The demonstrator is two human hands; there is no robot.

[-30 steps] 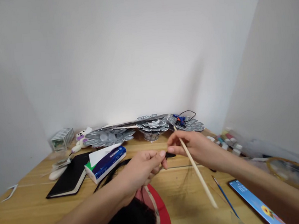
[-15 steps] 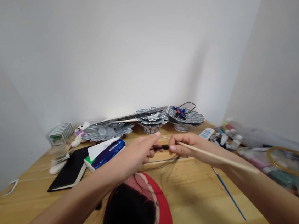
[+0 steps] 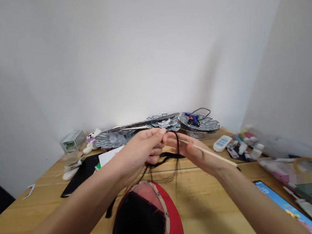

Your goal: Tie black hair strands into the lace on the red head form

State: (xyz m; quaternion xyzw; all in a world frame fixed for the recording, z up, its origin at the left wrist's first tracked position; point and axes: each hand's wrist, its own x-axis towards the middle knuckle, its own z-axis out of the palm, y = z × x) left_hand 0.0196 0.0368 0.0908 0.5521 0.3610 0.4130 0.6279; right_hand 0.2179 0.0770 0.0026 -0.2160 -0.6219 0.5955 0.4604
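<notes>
My left hand [image 3: 141,152] and my right hand [image 3: 193,151] meet above the wooden table [image 3: 43,210], fingertips touching. Both pinch a thin strand of black hair [image 3: 174,159] that loops down between them. The right hand also carries a long wooden stick [image 3: 212,154] slanting toward the right. Below the hands lies a red round head form [image 3: 172,219] covered with black hair [image 3: 139,226].
At the back stand grey paper flower pieces [image 3: 157,126] with a blue glue gun [image 3: 193,118]. A black notebook [image 3: 80,169], a tissue pack and small boxes [image 3: 73,140] lie left. Paint tubes [image 3: 242,145] and a phone [image 3: 285,207] lie right.
Both hands rose and came closer together, and the hair strand now loops between them. The stick swung from pointing down to lying nearly level. The view shifted slightly right.
</notes>
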